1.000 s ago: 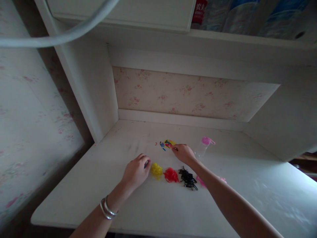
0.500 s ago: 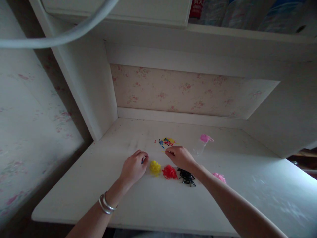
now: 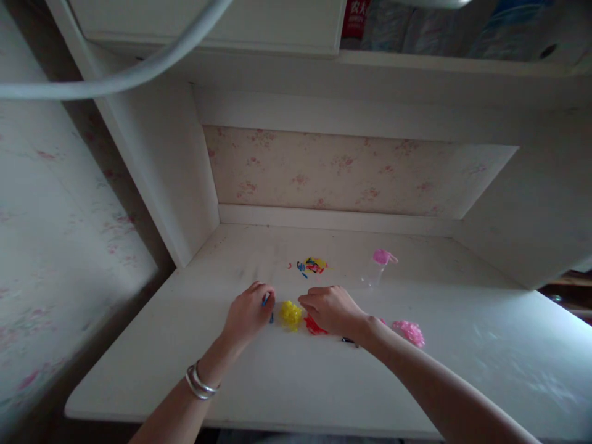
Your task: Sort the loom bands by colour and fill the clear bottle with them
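Note:
My left hand (image 3: 250, 311) rests at the left of the piles, its fingers curled round small blue rubber bands (image 3: 265, 300). A bit more blue shows below the thumb. My right hand (image 3: 332, 308) is over the red rubber bands (image 3: 314, 327), fingertips pinched beside the yellow rubber bands (image 3: 291, 315); what is between them is too small to make out. Black rubber bands (image 3: 349, 340) are mostly hidden under that hand and wrist. Farther back lies a mixed heap of coloured rubber bands (image 3: 314, 265).
Pink rubber bands (image 3: 409, 332) lie right of my right forearm. Behind them a clear container with a pink lid (image 3: 382, 256) is on the white desk (image 3: 277, 382). Shelving with plastic bottles (image 3: 430, 28) overhangs the desk, and a white curved tube (image 3: 139, 71) crosses the upper left.
My right hand has come back toward me and left from the mixed heap, now covering much of the red and black piles. More blue shows at my left hand, which has hardly moved.

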Demonstrator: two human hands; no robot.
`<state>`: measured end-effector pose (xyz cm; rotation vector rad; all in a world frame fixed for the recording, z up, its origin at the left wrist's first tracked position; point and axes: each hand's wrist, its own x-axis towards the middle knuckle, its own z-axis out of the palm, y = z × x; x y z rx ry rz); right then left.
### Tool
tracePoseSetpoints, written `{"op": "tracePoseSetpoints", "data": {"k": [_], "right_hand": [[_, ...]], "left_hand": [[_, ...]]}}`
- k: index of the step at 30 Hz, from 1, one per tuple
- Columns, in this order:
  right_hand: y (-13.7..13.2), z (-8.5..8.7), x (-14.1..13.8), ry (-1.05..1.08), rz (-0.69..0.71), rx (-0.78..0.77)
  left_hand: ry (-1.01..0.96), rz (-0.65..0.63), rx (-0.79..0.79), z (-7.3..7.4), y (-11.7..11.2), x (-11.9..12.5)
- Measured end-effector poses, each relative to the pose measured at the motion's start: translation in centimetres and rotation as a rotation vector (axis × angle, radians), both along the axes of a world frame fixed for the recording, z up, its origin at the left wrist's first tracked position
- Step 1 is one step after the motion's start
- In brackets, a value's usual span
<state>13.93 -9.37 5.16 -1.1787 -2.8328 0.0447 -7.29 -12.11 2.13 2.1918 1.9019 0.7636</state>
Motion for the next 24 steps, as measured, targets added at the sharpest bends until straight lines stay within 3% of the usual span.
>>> {"op": "tracePoseSetpoints", "data": {"k": [3,6,10,13,16,24], "right_hand": [[-2.0,0.6,2.0,0.185,-0.083,-0.034],[-4.9,-0.1,4.7,0.455,-0.193,-0.172],[-8.4,-3.7,8.9,0.764,-0.448,-0.309],[-9.9,-7.0,11.7,0.934,-0.652,-0.301],[-10.7,-8.8,13.2,1.084,-0.782,-0.272],[-10.8,-8.5,12.8,1.167,-0.791,-0.269]], "left_hand": [[-0.021,-0.007,-0.006,-0.3,0.2,0.1],[-0.042,-0.054,-0.007,-0.5,0.6,0.5],[-0.023,-0.162,-0.030,-0.2,2.1,2.1],[0.037,-0.206,-0.038,0.4,4.2,4.0],[0.135,-0.198,-0.047,0.7,6.9,5.9],[0.291,-0.140,-0.098,-0.3,11.5,8.8]]}}
